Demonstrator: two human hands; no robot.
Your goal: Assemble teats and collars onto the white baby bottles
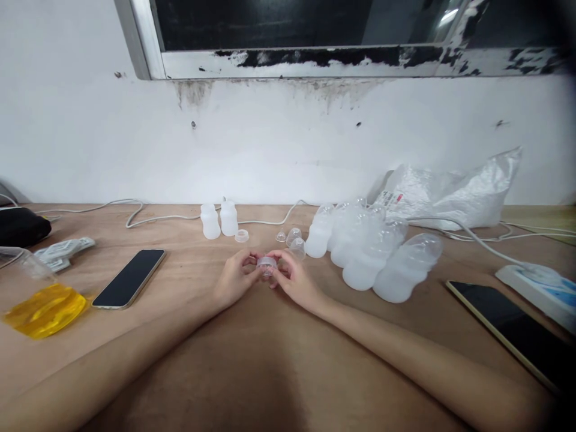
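Over the middle of the table, my left hand [237, 277] and my right hand [296, 281] pinch a translucent bottle collar ring [267, 262] between them from its two sides. Something clear shows under the ring, too small to make out. Just beyond my hands lie a small clear bottle nipple [281, 236] and two clear dome caps [294, 234], one close to my right fingers. A second collar ring [242, 236] rests on the table behind my left hand. Two frosted baby bottles without caps [210, 221] stand upright behind it.
Several capped baby bottles [366, 258] stand bunched to the right, before a silvery plastic bag [450, 189]. Phones lie left [129, 279] and right [499, 324], near a power strip [540, 291]. A container of yellow liquid [45, 309] is at left. White cable [180, 216] runs along the wall.
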